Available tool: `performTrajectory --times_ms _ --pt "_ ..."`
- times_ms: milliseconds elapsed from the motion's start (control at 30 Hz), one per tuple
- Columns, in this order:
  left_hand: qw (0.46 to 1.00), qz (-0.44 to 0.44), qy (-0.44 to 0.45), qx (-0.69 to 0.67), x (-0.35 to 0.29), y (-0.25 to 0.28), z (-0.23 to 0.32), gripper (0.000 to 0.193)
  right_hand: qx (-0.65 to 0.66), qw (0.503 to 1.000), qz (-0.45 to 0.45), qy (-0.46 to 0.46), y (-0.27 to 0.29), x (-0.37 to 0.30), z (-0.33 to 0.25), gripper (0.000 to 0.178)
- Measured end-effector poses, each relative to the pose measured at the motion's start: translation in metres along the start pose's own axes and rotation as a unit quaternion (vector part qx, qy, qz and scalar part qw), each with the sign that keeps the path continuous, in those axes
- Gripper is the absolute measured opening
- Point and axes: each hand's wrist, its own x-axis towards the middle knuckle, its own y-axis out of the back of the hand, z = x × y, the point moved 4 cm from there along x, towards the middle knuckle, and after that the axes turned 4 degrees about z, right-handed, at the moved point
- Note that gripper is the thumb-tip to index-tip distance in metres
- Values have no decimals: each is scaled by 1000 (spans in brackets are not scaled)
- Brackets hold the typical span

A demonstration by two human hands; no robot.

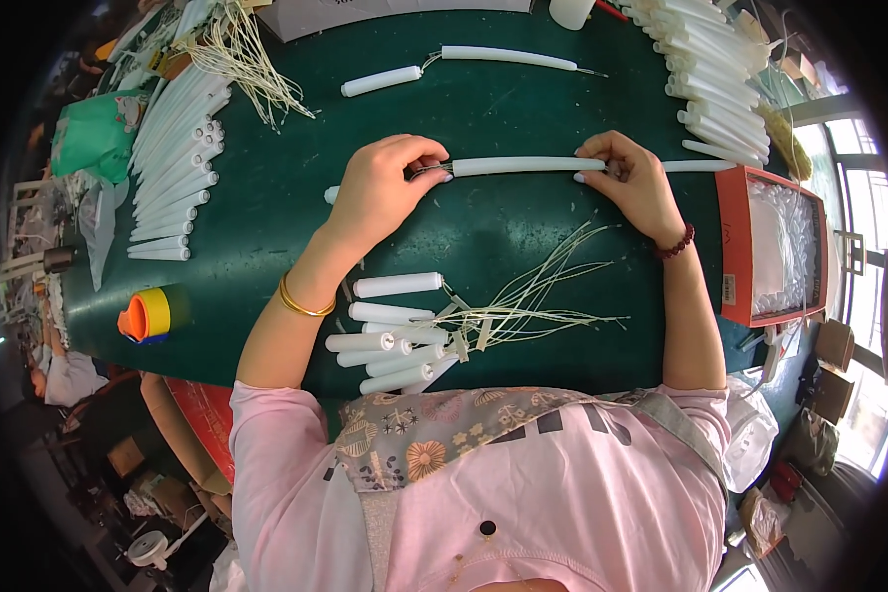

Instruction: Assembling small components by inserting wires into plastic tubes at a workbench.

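Observation:
A long white tube [515,166] lies level between my two hands above the green table. My left hand [390,183] is closed in a pinch on thin wires [438,170] at the tube's left end. Part of a short white cylinder [332,195] shows from behind that hand. At the other end, thumb and fingers of my right hand [631,183] close on the tube's tip, partly hiding it. Another white tube [699,166] lies just right of that hand. Between my forearms rests a loose group of short white cylinders [395,314] with pale wires [538,296].
A wired pair of white tubes [508,56] lies farther back. Stacked white cylinders [173,168] and bundled wires [242,59] are at left, tape rolls [148,314] nearer. More tubes [705,79] and an orange-red box [735,247] stand at right on the green table [266,266].

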Motion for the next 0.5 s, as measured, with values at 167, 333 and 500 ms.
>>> performTrajectory --times_ms 167,333,500 --pt "996 -81 -22 -37 6 12 8 28 -7 1000 -9 4 -1 -1 5 25" --pt "996 -69 32 -54 4 14 0 28 -14 1000 -5 -16 -2 -1 7 22" --pt "993 -27 74 -87 6 9 -5 26 -27 999 3 34 0 0 11 23"
